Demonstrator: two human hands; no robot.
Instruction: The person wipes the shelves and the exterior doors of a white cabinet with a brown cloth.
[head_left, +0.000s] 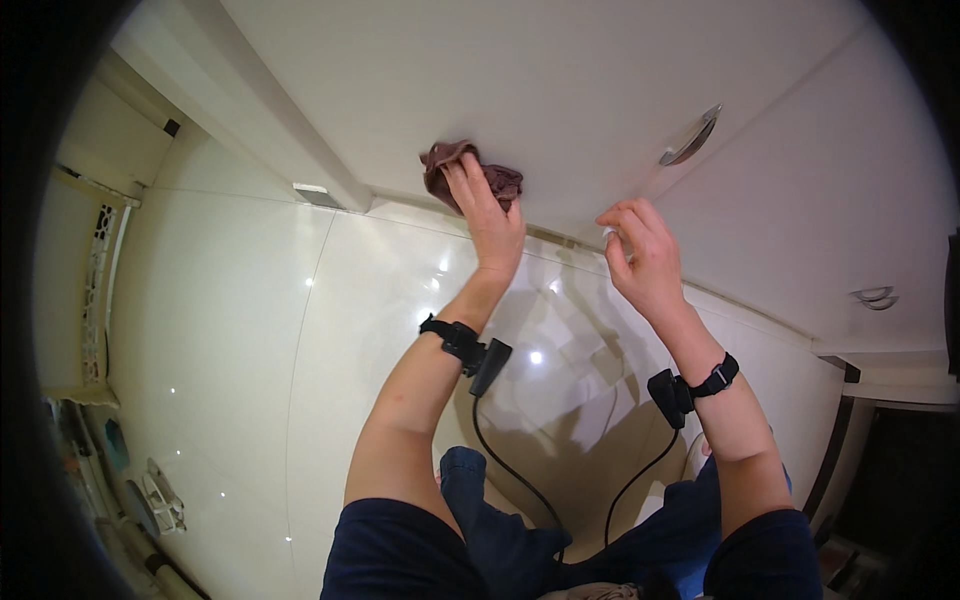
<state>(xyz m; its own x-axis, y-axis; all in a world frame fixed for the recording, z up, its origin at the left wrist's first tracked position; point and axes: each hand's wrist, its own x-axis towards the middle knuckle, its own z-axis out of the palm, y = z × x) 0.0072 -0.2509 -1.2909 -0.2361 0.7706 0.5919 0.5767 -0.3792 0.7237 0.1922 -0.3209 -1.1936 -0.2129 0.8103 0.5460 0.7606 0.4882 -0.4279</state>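
Note:
My left hand (487, 217) presses a crumpled brown cloth (444, 174) against a white cabinet door (555, 97), near its lower edge. To the right, my right hand (643, 251) is raised in front of the cabinet with its fingers curled. A small white thing (608, 232) shows between its thumb and fingers; I cannot tell what it is. A curved metal handle (691, 136) is on the cabinet above my right hand. Both wrists wear black straps with cabled devices.
Glossy light floor tiles (225, 337) lie below the cabinet. A white post or panel edge (262, 97) stands at the left of the door. Another pair of metal handles (874, 298) is at the right. A white object with a grey disc (154, 499) is at the lower left.

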